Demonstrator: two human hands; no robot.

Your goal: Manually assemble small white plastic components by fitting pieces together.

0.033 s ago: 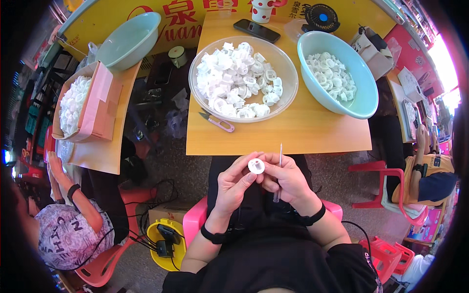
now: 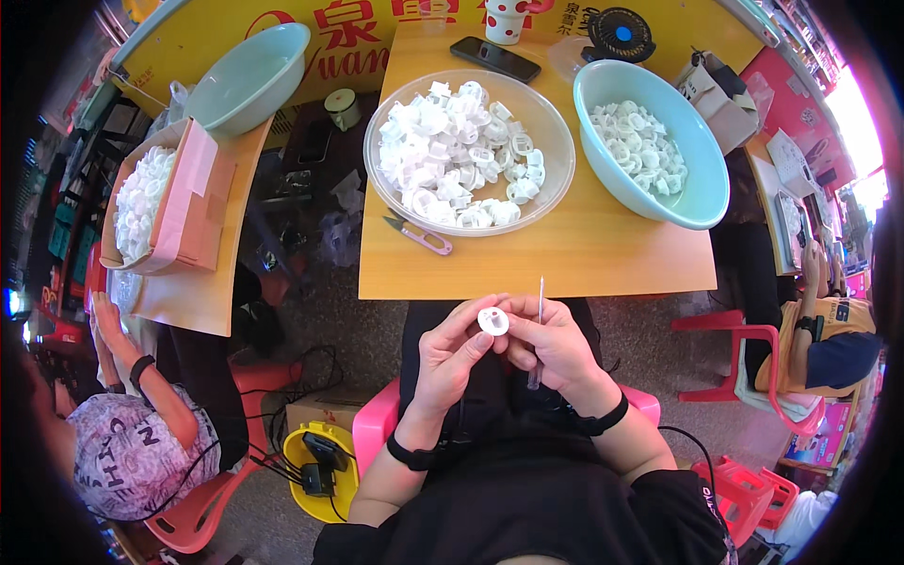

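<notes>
My left hand (image 2: 450, 360) pinches a small round white plastic part (image 2: 492, 321) with a raised hollow stem, above my lap just off the table's front edge. My right hand (image 2: 557, 350) is closed round a slim screwdriver-like tool (image 2: 541, 294), its thin metal shaft pointing up and its clear handle showing below the fingers. The right thumb and fingertips also reach the white part's edge. On the table ahead stands a clear round tub (image 2: 375, 179) heaped with similar white plastic parts (image 2: 443, 141). A light blue basin (image 2: 697, 202) to its right holds more white pieces (image 2: 640, 141).
Small thread snips (image 2: 419, 235) lie on the wooden table (image 2: 527, 268) before the tub. Behind are a phone (image 2: 494, 59), a dotted cup (image 2: 506, 24) and a black fan (image 2: 621, 35). People sit left and right; a yellow bucket (image 2: 330, 471) stands beside my pink chair (image 2: 374, 428).
The white part has tilted slightly between my fingers. Both hands otherwise stay in place with the same hold.
</notes>
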